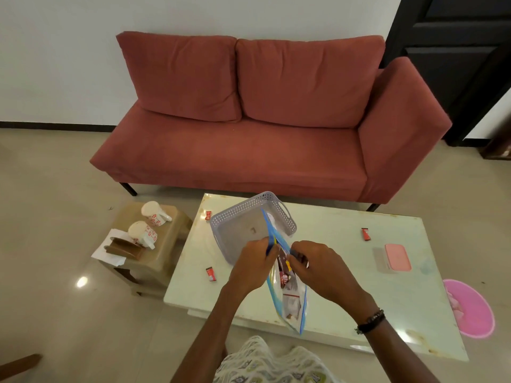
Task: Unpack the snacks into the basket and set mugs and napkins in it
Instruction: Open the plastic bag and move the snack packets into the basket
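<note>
A clear zip bag (pixel 290 299) with blue edges holds several brown snack packs and hangs over the glass table (pixel 345 272). My left hand (pixel 253 265) pinches the bag's left rim and my right hand (pixel 320 269) pinches the right rim, the mouth held between them. Just beyond stands a grey perforated basket (pixel 235 217), tilted a little. Three small red snack packs lie loose on the table: one far left (pixel 208 215), one near left (pixel 211 273), one right (pixel 366 234). Two white mugs with red flowers (pixel 154 212) (pixel 142 234) and white napkins (pixel 109 250) in a brown holder sit on a side stool.
A pink-lidded box (pixel 395 257) rests on the table's right side. The low brown stool (pixel 149 244) stands left of the table. A red sofa (pixel 262 134) is behind it, and a pink round object (pixel 470 308) lies on the floor to the right.
</note>
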A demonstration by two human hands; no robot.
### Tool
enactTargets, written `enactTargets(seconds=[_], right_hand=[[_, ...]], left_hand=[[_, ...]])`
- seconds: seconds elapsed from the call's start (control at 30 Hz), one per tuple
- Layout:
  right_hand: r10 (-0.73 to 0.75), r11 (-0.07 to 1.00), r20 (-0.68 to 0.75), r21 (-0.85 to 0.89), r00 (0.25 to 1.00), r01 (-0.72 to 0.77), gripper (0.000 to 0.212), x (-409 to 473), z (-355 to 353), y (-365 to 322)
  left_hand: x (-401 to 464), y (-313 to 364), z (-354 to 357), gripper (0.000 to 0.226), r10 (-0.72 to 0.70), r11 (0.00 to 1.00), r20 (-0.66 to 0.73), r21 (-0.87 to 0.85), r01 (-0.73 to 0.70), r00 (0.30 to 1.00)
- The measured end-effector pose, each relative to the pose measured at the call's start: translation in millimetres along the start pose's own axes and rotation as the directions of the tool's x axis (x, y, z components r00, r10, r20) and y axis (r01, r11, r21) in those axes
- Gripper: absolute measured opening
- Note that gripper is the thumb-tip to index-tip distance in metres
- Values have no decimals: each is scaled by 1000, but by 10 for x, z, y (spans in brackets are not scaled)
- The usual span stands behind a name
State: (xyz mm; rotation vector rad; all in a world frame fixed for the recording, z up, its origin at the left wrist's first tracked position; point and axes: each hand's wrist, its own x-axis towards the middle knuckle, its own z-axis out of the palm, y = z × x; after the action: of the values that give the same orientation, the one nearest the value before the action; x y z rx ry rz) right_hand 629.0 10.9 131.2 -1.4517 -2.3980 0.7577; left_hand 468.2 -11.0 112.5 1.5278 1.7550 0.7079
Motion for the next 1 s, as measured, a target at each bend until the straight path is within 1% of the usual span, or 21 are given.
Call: enactTargets(seconds=[0.07, 0.1, 0.2, 0.27, 0.37, 0.43, 0.5, 0.57, 0.6, 0.67, 0.7, 0.8, 0.83, 0.87, 0.9, 0.93, 0.97, 1.0], right_hand=[[41, 994, -60, -98, 997, -47, 25, 16, -1, 34], [48, 992, -82, -116, 995, -57, 24, 38, 1, 46], [15, 995, -89, -102, 996, -25, 21, 149, 19, 20], [-2, 995, -76, -99, 997, -5, 19, 220, 34, -20], [37, 995, -110, -88, 993, -47, 19, 270, 27, -3], [108, 989, -167, -86, 980, -124, 20, 288, 1, 75], [175, 974, -205, -104, 963, -200, 19, 303, -44, 182], [220, 960, -199, -130, 955, -249, 19, 294, -76, 274], [230, 956, -183, -139, 956, -257, 18, 284, -80, 303], [223, 960, -175, -131, 959, -247, 15, 253, -61, 321], [204, 967, -205, -110, 957, -229, 12, 224, -44, 304], [79, 996, -357, -15, 931, -90, 5, 108, -32, 153], [27, 999, -375, -5, 927, -32, 5, 70, -25, 101], [-21, 1000, -342, -14, 940, 18, 4, 34, -12, 50], [-54, 998, -244, -40, 968, 45, 5, 11, 26, 8], [-75, 994, -91, -89, 993, 67, 10, 10, 93, -20], [-83, 981, 65, -172, 994, 93, 17, 31, 169, -45], [-87, 957, 192, -257, 978, 136, 22, 77, 268, -52]], left_hand=[[27, -33, 21, 34, 20, 1000, 32, 20, -20, 999], [20, -37, 36, 35, 33, 999, 53, 37, -35, 998], [-36, -24, 101, 35, 70, 996, 92, 42, -74, 993], [-66, -10, 102, 34, 58, 998, 90, 10, -60, 994], [-113, -37, 33, 36, -18, 994, 36, -107, 22, 999], [-143, -82, -37, 37, -96, 983, -36, -160, 89, 995], [-169, -148, -114, 38, -181, 971, -131, -182, 156, 975], [-185, -222, -172, 38, -233, 959, -192, -207, 192, 953], [-189, -241, -183, 38, -240, 957, -193, -214, 198, 951], [-194, -228, -155, 36, -236, 957, -173, -212, 198, 956], [-193, -207, -122, 34, -234, 956, -170, -220, 195, 957], [-157, -158, -34, 29, -261, 942, -207, -269, 202, 943], [-145, -162, -18, 29, -271, 939, -218, -276, 207, 938], [-136, -171, -7, 29, -278, 936, -220, -280, 212, 935], [-135, -183, -3, 29, -283, 935, -213, -280, 219, 935], [-139, -194, -1, 30, -283, 936, -204, -270, 224, 937], [-148, -202, -3, 30, -282, 940, -198, -253, 229, 939], [-159, -209, -8, 30, -281, 944, -200, -235, 232, 939]])
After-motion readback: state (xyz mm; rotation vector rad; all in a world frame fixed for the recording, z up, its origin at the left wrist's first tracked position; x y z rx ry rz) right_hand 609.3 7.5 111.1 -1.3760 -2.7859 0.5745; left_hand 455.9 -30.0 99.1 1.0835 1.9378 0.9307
